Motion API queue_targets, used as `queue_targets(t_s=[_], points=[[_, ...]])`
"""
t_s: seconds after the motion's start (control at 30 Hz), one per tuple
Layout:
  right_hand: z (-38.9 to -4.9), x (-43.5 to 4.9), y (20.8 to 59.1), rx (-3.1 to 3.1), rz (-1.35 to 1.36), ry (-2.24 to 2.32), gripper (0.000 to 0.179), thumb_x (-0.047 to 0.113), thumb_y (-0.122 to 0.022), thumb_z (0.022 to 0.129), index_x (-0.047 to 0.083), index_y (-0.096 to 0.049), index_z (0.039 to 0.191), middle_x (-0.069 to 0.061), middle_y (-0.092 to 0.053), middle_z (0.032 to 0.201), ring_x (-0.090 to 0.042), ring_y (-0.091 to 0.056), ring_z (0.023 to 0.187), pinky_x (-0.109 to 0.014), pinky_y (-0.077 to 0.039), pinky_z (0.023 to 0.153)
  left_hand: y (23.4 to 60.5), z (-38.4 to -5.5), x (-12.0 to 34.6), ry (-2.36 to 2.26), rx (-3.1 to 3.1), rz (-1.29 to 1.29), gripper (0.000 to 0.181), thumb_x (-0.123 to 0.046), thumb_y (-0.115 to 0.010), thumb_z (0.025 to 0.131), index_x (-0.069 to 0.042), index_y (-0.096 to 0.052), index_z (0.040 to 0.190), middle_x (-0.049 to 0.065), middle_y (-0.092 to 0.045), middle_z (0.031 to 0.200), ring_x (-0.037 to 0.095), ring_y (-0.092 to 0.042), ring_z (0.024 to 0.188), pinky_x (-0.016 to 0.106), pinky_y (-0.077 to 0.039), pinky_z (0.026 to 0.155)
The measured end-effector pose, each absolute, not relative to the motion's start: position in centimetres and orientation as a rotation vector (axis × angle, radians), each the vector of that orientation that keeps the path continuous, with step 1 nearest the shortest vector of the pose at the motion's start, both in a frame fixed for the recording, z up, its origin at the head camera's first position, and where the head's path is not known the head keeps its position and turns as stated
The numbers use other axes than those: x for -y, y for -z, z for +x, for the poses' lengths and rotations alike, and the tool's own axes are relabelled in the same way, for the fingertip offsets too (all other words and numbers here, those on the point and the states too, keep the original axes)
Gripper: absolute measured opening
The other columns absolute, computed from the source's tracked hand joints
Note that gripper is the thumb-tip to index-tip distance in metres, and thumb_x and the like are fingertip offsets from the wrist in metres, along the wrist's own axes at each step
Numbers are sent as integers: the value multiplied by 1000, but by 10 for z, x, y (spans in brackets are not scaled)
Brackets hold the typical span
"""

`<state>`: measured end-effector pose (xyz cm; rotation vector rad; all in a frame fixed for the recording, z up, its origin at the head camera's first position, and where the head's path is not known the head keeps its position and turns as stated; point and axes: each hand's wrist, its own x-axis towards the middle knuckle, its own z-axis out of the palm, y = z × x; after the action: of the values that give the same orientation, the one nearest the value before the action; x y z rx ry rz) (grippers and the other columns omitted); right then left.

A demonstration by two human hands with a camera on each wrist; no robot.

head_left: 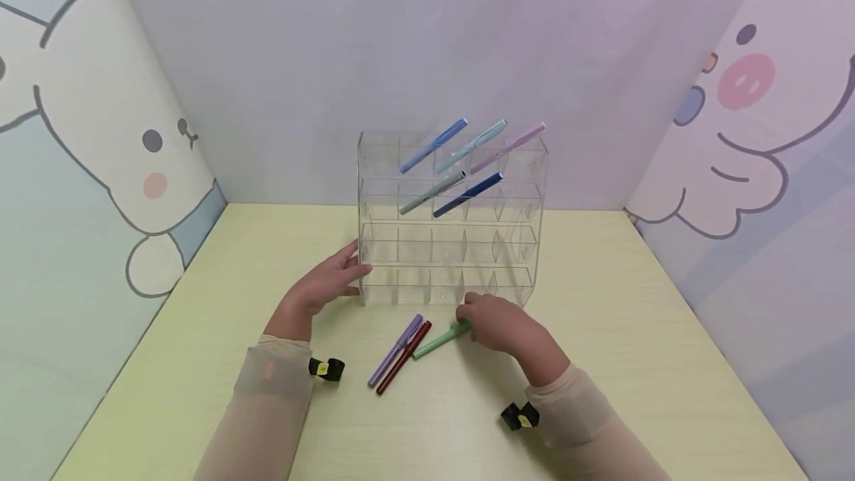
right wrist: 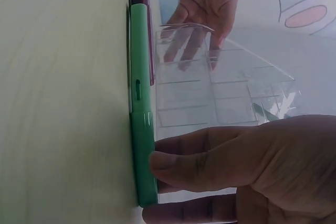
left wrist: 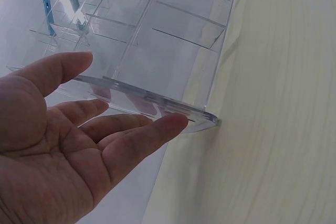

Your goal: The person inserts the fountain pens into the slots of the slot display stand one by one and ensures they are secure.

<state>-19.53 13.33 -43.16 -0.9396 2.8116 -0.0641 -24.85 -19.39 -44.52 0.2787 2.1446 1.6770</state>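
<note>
A clear acrylic rack (head_left: 447, 243) of small compartments stands upright on the table, with several pens slanting out of its two upper rows. My left hand (head_left: 329, 280) touches the rack's left side wall, fingers extended; in the left wrist view the hand (left wrist: 89, 135) has its thumb apart from the other fingers. In front of the rack, my right hand (head_left: 499, 325) pinches one end of a green pen (head_left: 437, 342) at the tabletop. The right wrist view shows the thumb and fingers at the darker end of that green pen (right wrist: 140, 77).
A purple pen (head_left: 394, 351) and a dark red pen (head_left: 404, 358) lie side by side on the table (head_left: 588, 392), left of the green one. Upper-row pens include a blue pen (head_left: 434, 145), a pink pen (head_left: 510, 147) and a dark blue pen (head_left: 469, 194). Cartoon-printed panels (head_left: 427, 43) surround the table.
</note>
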Motion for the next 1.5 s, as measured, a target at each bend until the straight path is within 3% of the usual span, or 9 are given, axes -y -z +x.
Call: queue_targets(t_s=[0.13, 0.43, 0.9, 1.13, 1.5], points=[[-196, -135, 434, -2825, -901, 51, 15, 9, -77, 82, 18, -68, 89, 6, -50, 82, -11, -49, 67, -27, -44, 59, 446, -249, 193, -1682, -2128, 283, 74, -32, -51, 103, -30, -3, 159, 17, -24, 161, 34, -32, 144, 55, -42, 107], [-197, -137, 439, -2838, -907, 21, 18, 4, -71, 86, 18, -62, 80, 5, -49, 77, -12, -45, 62, -26, -41, 56, 446, -249, 193, -1672, -2134, 264, 74, -30, -50, 104, -28, 0, 159, 18, -24, 161, 34, -32, 144, 55, -42, 107], [-197, -145, 425, -2796, -971, 143, 16, 5, -70, 85, 20, -64, 82, 6, -54, 84, -13, -46, 78, -28, -44, 67, 446, -248, 193, -1665, -2144, 252, 75, -31, -51, 103, -30, -1, 159, 16, -26, 160, 32, -34, 144, 54, -43, 107], [-200, -150, 418, -2720, -950, 286, 16, 9, -71, 86, 23, -63, 82, 12, -58, 77, -9, -50, 72, -26, -45, 66, 447, -247, 194, -1669, -2141, 262, 76, -34, -52, 103, -30, -2, 159, 16, -28, 159, 33, -35, 143, 54, -42, 107], [-205, -161, 402, -2582, -955, 663, 16, 12, -68, 91, 27, -65, 92, 14, -61, 82, -7, -55, 75, -27, -48, 67, 445, -248, 193, -1683, -2132, 277, 75, -35, -53, 102, -32, -4, 159, 17, -28, 159, 34, -35, 143, 55, -41, 107]])
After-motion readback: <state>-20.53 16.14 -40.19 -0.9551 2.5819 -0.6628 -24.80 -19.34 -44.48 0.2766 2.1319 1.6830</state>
